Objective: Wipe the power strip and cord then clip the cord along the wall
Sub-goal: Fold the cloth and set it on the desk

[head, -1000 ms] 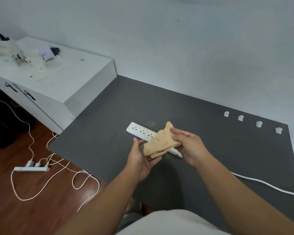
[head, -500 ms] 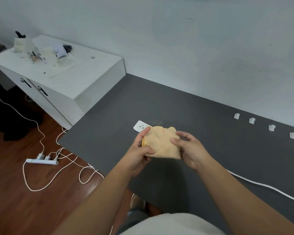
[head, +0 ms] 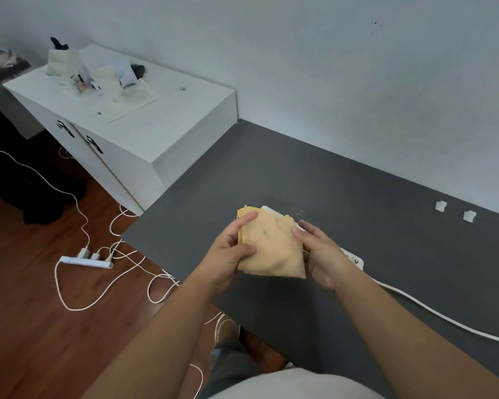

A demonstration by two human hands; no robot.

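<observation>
A pale grey-white wall backs a dark grey matte counter that runs along it, with a low white cabinet cluttered with papers standing at the counter's far left end on a reddish-brown wooden floor. Above the counter's middle, a person holds a folded yellow-tan cloth between both hands: the left hand closes its grip on the cloth's left edge, thumb on top and fingers beneath, while the right hand pinches the right edge with fingertips curled over it. The cloth hides most of a long white power strip lying flat on the counter directly under it; only the strip's far corner and its near-right end show. From that end a white cord trails right along the counter toward the frame edge. A second white power strip with plugs and looped cables sits on the floor, left of the counter. Three small white cord clips stand in a row on the counter near the wall at right. A scatter of fine crumbs lies just beyond the cloth.
</observation>
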